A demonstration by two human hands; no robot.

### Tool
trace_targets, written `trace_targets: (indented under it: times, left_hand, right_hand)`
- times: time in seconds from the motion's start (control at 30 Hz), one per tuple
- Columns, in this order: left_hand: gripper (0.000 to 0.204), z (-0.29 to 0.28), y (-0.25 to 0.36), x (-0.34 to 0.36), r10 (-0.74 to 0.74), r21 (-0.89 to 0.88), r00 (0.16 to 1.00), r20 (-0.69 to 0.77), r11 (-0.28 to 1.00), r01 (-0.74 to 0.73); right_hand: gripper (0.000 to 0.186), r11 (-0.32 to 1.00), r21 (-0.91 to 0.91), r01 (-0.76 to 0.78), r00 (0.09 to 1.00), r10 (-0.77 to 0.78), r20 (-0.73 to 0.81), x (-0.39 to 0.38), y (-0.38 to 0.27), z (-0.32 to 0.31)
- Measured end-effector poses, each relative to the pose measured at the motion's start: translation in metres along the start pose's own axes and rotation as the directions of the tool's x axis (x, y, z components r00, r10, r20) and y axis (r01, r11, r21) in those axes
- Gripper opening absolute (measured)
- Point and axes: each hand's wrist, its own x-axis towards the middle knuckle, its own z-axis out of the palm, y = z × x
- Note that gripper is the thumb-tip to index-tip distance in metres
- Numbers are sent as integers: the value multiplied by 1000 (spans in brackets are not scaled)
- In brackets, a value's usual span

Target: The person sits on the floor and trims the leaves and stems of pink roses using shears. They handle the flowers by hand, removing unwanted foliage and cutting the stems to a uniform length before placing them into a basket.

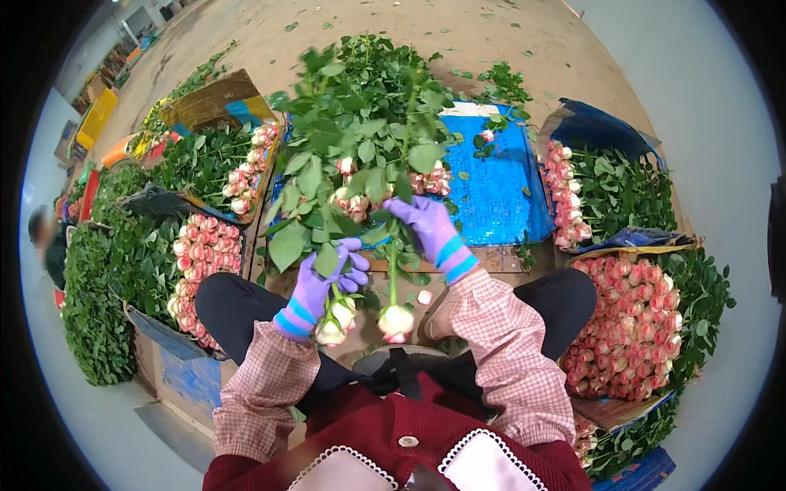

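Observation:
Both hands wear purple gloves with blue-striped cuffs. My left hand (326, 282) is closed round the leafy stem of white-and-pink roses (336, 319), whose heads hang below it. A single rose (395, 322) hangs head down between my hands. Its stem rises to my right hand (424, 222), whose fingers are closed at its leaves; the fingertips are partly hidden. Just beyond lie more pink-and-white roses (350, 203), partly covered by a large heap of green leafy stems (368, 90). Some of the upper leaves are blurred.
A blue sheet (499, 192) covers the surface ahead. Bundled roses stand left (205, 254) and right (626, 319), divided by cardboard pieces (213, 100). A loose rose head (489, 136) lies on the blue sheet. Fallen leaves dot the floor (491, 33). Another person (53, 245) is at the far left.

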Motion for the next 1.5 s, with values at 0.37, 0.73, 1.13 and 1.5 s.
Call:
trace_targets:
  times: [0.37,0.73,1.13,1.5]
  left_hand:
    - [40,-95,130,42,382,100,909,-164,924,-370]
    - [42,-154,160,40,570,177,769,-289,821,-542]
    - [39,-139,164,33,487,138,783,-387,870,-473]
    - [41,-142,164,40,489,154,792,-365,871,-466]
  right_hand:
    - [34,130,-981,-143,978,-133,-160,27,62,-124]
    - [35,-309,-951,-23,945,303,-122,44,167,-72]
    - [18,-461,-887,-31,991,103,-88,54,194,-37]
    - [19,-449,-891,-75,987,91,-129,53,204,-57]
